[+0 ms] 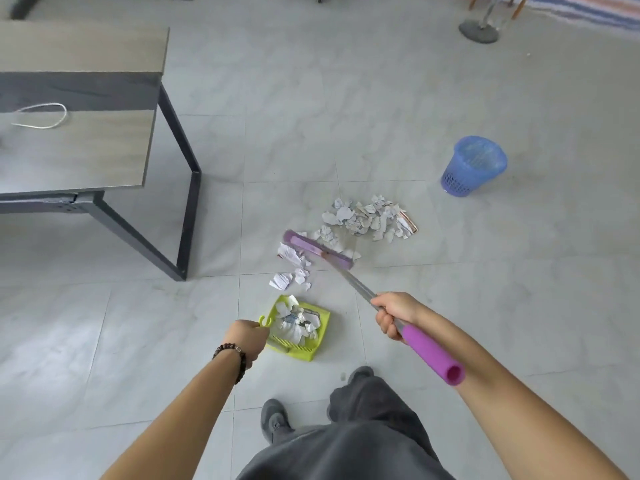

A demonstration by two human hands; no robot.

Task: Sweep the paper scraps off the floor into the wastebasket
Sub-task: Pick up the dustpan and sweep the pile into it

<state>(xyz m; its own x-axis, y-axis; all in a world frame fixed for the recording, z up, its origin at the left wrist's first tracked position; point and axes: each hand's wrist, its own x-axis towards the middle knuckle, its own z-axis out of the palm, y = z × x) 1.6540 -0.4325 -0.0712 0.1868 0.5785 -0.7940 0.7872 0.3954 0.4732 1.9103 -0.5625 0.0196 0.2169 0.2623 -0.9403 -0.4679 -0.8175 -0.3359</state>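
A pile of crumpled paper scraps [372, 218] lies on the pale tiled floor, with a few more scraps [291, 268] nearer to me. My right hand [394, 315] grips the metal shaft of a purple broom [318, 250], whose head rests on the floor between the two groups of scraps. My left hand [247, 337] grips the handle of a lime-green dustpan [320, 341], which sits on the floor and holds several scraps. The blue mesh wastebasket [472, 166] stands upright to the far right, apart from the pile.
A grey wooden table [79, 147] with black metal legs stands at the left, a white cord loop on its top. My feet in grey shoes [275, 419] are just behind the dustpan. A round stand base [479, 31] and a striped rug [585, 8] lie at the far right.
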